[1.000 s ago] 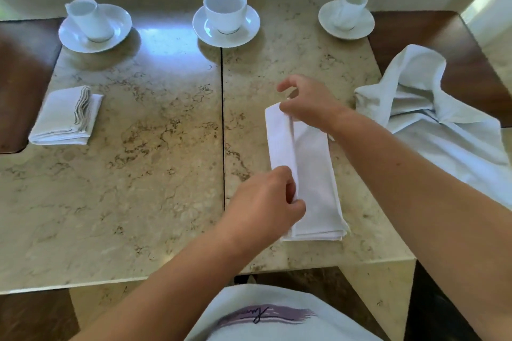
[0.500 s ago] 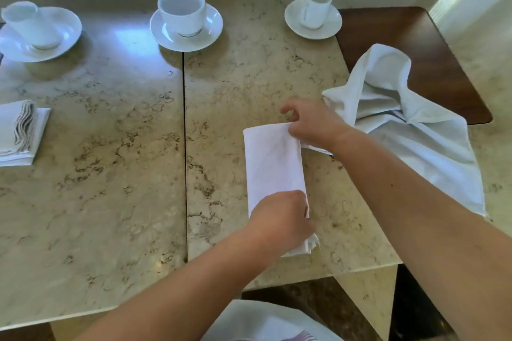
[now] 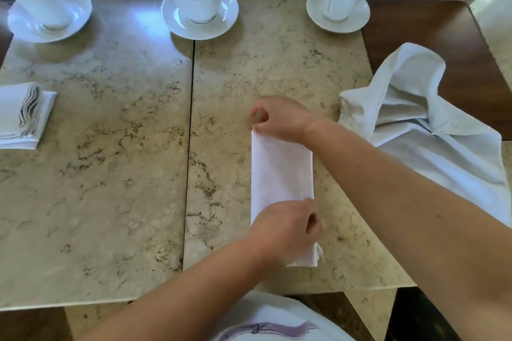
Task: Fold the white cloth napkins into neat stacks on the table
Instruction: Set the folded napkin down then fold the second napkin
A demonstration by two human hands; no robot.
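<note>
A white napkin [image 3: 281,177], folded into a long narrow strip, lies on the marble table [image 3: 110,174] right of the seam. My right hand [image 3: 279,119] pinches its far end with thumb and fingers. My left hand [image 3: 288,230] covers and grips its near end by the table's front edge. A stack of folded white napkins [image 3: 20,116] sits at the left edge. A loose, crumpled white cloth [image 3: 421,124] lies at the right, partly over the table's edge.
Three white cups on saucers stand along the back: left [image 3: 47,10], middle [image 3: 198,3], right [image 3: 339,3]. A dark wooden surface [image 3: 432,33] sits beyond the table's right corner. A dark seam [image 3: 189,147] splits the tabletop.
The half-open napkin has been folded over into a narrower strip. Both hands have shifted to hold its two ends. The view has moved slightly right and closer.
</note>
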